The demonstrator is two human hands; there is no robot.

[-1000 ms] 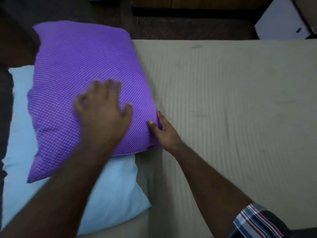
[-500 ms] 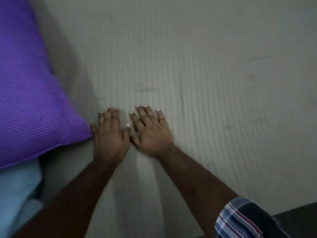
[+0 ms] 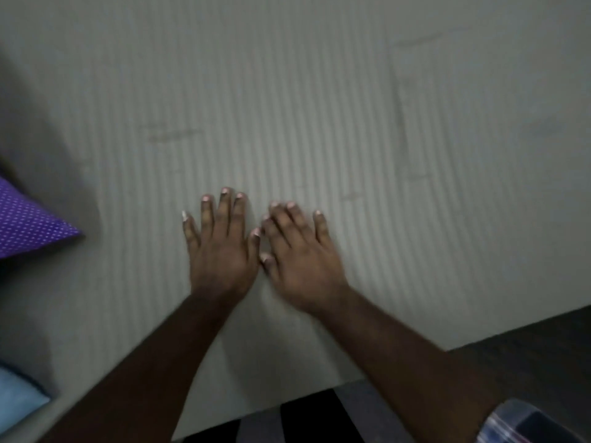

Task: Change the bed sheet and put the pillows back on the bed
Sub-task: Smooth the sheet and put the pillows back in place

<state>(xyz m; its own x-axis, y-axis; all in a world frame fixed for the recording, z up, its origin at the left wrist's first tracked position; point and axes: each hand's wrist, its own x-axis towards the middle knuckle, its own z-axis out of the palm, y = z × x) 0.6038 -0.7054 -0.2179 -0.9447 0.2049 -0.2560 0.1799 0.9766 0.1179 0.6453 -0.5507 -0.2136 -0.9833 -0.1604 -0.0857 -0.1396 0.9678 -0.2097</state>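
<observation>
The striped grey bed sheet [image 3: 319, 107] looks spread, with the left hand [image 3: 220, 251] and right hand [image 3: 300, 260] pressing it flat, fingers straight, while the purple pillow [image 3: 28, 225] and blue pillow [image 3: 16, 401] lie at the left edge, so likely only smoothing remains
</observation>
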